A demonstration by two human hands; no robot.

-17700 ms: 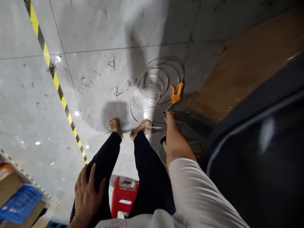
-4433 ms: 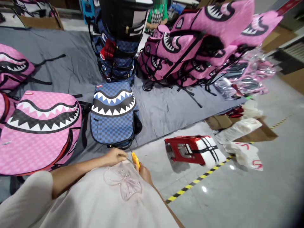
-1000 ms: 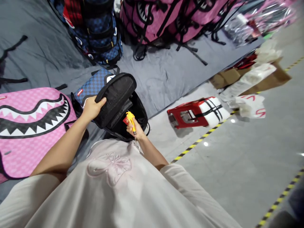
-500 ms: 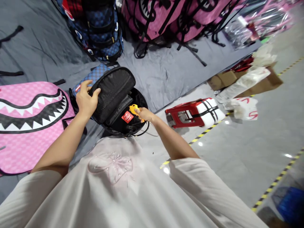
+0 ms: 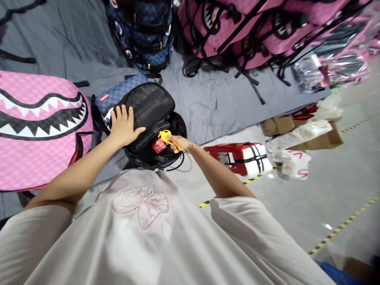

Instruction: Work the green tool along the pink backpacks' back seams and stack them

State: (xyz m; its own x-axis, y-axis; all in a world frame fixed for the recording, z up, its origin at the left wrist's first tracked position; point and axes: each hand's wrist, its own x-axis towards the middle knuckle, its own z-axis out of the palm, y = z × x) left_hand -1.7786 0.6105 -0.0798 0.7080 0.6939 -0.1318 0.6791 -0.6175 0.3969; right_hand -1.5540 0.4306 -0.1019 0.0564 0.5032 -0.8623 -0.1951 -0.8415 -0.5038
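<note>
In front of me a blue-checked backpack (image 5: pixel 118 92) lies unzipped, its black lining showing. My left hand (image 5: pixel 122 128) rests flat on its folded-back black flap (image 5: pixel 154 101), fingers spread. Over the dark opening, my right hand (image 5: pixel 180 143) is closed on a small yellow hand tool (image 5: pixel 165 135), whose exact kind I cannot make out. Just below the tool a red tag (image 5: pixel 159 146) lies against the black lining. A thin black cord (image 5: pixel 178 164) loops out by the opening's near right edge.
A pink backpack (image 5: pixel 38 158) with a toothed-mouth print lies on the left. Blue-checked backpacks (image 5: pixel 152 33) and pink backpacks (image 5: pixel 219 29) stand along the far side of the grey cloth (image 5: pixel 204 103). On the floor to the right are a red-and-white strapped object (image 5: pixel 246 158) and cardboard (image 5: pixel 325 138).
My left hand has gone from gripping the flap's edge to lying spread on it, and the flap sits lower. My right hand still holds the yellow tool. The view has shifted.
</note>
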